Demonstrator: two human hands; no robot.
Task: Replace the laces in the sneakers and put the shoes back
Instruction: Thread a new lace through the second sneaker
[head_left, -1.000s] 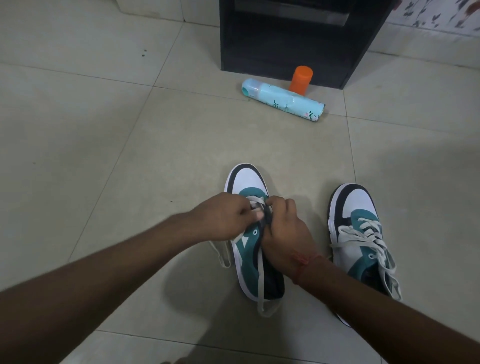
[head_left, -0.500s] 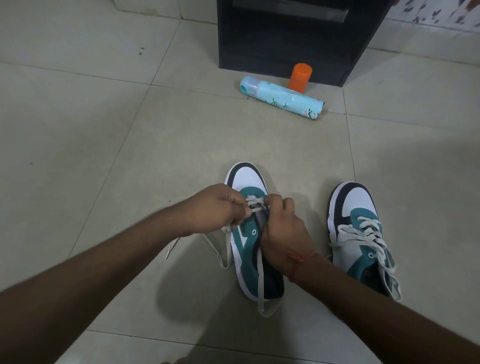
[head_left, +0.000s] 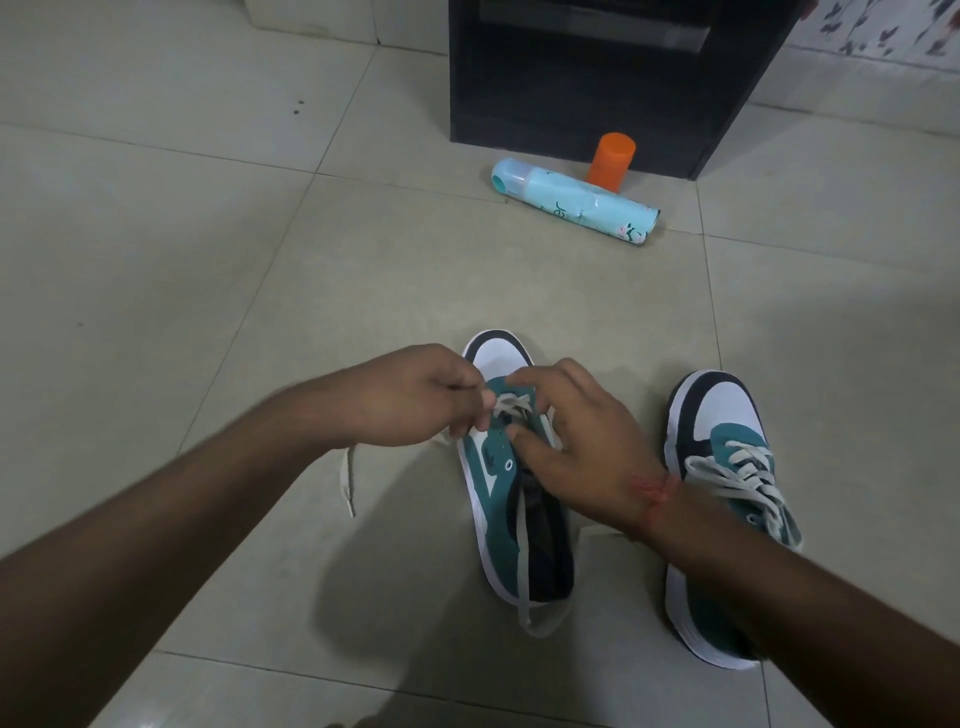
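Over the left sneaker, the right hand has opened while the left hand still pinches the lace.

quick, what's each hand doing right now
Left hand: pinching the lace at the sneaker's lowest eyelets.
Right hand: fingers spread over the sneaker, gripping nothing visible.

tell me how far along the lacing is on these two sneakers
Done: the right sneaker looks fully laced. In hand: the left hand pinches the lace at the lowest eyelets of the left sneaker, the right hand opening beside it. Left: its upper eyelets, then putting both back.
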